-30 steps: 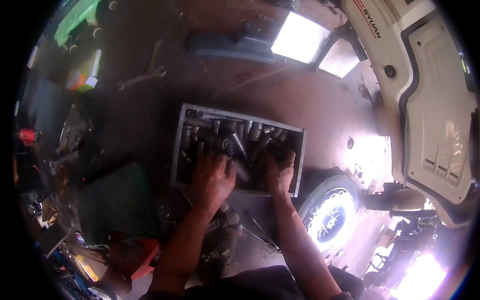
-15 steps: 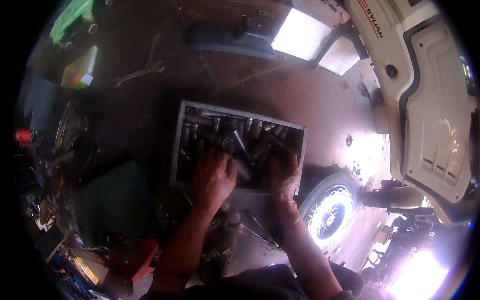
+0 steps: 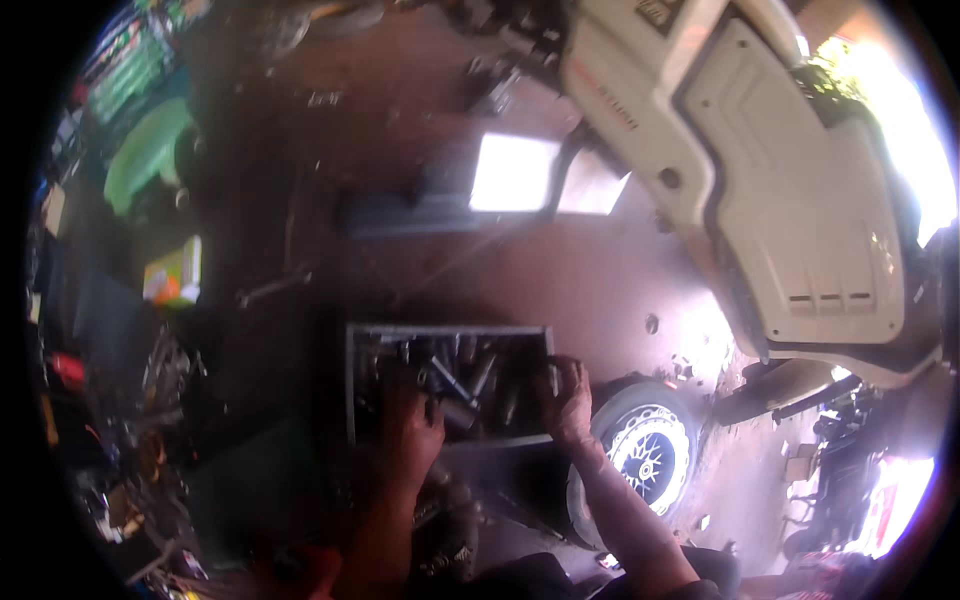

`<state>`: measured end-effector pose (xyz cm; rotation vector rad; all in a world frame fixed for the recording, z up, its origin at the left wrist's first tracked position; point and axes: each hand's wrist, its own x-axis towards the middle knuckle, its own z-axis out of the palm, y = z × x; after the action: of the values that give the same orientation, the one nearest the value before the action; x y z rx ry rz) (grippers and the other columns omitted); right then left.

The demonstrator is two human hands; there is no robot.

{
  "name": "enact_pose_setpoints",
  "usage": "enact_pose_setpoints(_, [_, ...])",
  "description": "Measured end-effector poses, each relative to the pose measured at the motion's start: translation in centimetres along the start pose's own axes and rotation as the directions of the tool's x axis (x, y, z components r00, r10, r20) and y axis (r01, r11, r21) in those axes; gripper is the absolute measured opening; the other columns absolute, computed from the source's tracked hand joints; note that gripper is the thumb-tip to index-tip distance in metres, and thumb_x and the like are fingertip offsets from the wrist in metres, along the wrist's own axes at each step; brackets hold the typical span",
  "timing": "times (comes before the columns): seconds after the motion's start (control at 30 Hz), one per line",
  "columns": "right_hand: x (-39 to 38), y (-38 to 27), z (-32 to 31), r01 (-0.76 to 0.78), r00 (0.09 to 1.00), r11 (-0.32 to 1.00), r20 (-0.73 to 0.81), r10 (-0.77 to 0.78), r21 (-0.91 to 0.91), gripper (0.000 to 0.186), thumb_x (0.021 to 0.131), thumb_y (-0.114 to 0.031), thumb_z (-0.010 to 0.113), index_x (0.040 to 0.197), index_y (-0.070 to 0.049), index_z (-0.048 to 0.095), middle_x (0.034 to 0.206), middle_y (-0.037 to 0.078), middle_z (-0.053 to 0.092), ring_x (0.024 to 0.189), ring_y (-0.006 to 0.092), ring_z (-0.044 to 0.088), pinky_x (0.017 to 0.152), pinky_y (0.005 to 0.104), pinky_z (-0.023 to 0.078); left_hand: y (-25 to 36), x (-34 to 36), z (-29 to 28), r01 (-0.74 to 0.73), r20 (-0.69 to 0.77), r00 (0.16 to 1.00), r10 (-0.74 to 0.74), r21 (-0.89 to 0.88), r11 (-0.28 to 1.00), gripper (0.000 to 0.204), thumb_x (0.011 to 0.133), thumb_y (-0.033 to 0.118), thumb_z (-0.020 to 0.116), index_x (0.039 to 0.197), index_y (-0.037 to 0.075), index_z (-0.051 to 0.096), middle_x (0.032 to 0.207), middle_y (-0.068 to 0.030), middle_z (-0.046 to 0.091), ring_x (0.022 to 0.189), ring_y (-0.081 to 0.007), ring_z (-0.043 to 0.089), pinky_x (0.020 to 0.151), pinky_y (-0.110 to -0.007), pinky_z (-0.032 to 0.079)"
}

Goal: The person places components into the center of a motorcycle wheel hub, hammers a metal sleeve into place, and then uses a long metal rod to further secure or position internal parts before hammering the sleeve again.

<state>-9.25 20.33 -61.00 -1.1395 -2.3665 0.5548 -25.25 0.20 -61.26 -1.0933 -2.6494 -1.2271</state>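
A shallow metal tray [image 3: 350,385] with a light rim sits on the floor in front of me. It holds several dark and silvery sockets, and a long silvery socket [image 3: 452,378] lies slantwise among them. My left hand [image 3: 414,425] reaches into the tray's near left part, beside a thick dark cylinder [image 3: 458,413]. Its fingers are lost in shadow and blur. At the tray's right end, my right hand [image 3: 570,405] is over the rim with its fingers curled. What it holds, if anything, is too dark and smeared to make out.
A spoked wheel with a tyre [image 3: 645,465] is right of the tray. Pale vehicle bodywork [image 3: 800,210] fills the upper right. A wrench [image 3: 272,287], a colourful box [image 3: 175,275] and a dark long part [image 3: 410,215] lie beyond the tray. Tools and clutter [image 3: 165,385] line the left side.
My view has tilted up, so the tray and floor things appear lower. My right hand has moved from inside the tray to its right rim. The left hand stays in the tray.
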Motion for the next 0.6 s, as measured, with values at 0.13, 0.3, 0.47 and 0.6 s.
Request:
enact_pose_setpoints(0.13, [1.9, -2.3, -4.5, 0.11, 0.986, 0.991, 0.135, -0.099, -0.076, 0.036, 0.084, -0.015, 0.067, 0.117, -0.007, 0.057, 0.114, 0.018, 0.059, 0.103, 0.0377, 0.059, 0.088, 0.0431, 0.049, 0.4, -0.1, -0.4, 0.0, 0.006, 1.0, 0.0, 0.046, 0.999, 0.011, 0.08, 0.012, 0.067, 0.083, 0.002, 0.062, 0.09, -0.0192, 0.061, 0.085, -0.0385, 0.059, 0.075, -0.047, 0.048])
enact_pose_setpoints(0.3, [2.0, -0.2, -7.4, -0.004, 0.995, 0.999, 0.097, 0.008, -0.045, 0.03, 0.083, -0.016, 0.067, 0.111, -0.005, 0.062, 0.113, 0.016, 0.06, 0.106, 0.0365, 0.058, 0.089, 0.0414, 0.049, 1.8, 0.4, -1.4, 0.027, 0.012, 0.999, -0.029, 0.131, 0.991, 0.015, 0.083, 0.018, 0.066, 0.081, 0.004, 0.064, 0.082, -0.0191, 0.064, 0.08, -0.0395, 0.062, 0.071, -0.048, 0.049])
enact_pose_setpoints(0.47, [2.4, 2.0, -7.9, 0.051, 0.987, 0.995, 0.155, -0.038, -0.082, 0.032, 0.083, -0.019, 0.069, 0.111, -0.005, 0.062, 0.116, 0.015, 0.06, 0.109, 0.0363, 0.058, 0.091, 0.0417, 0.048, -0.9, 0.1, 0.8, 0.059, 0.107, 0.992, -0.069, 0.088, 0.994, 0.017, 0.083, 0.022, 0.065, 0.082, 0.005, 0.066, 0.079, -0.0185, 0.066, 0.077, -0.0387, 0.064, 0.071, -0.047, 0.051])
enact_pose_setpoints(0.6, [3.3, 1.3, -8.3, 0.059, 0.977, 0.988, 0.211, -0.029, -0.14, 0.034, 0.084, -0.02, 0.068, 0.114, -0.006, 0.061, 0.116, 0.016, 0.06, 0.109, 0.0361, 0.058, 0.092, 0.0424, 0.048, -1.0, -0.1, 0.9, 0.087, 0.082, 0.991, -0.101, 0.156, 0.984, 0.018, 0.082, 0.024, 0.065, 0.082, 0.005, 0.067, 0.081, -0.0176, 0.068, 0.078, -0.0363, 0.065, 0.072, -0.045, 0.053])
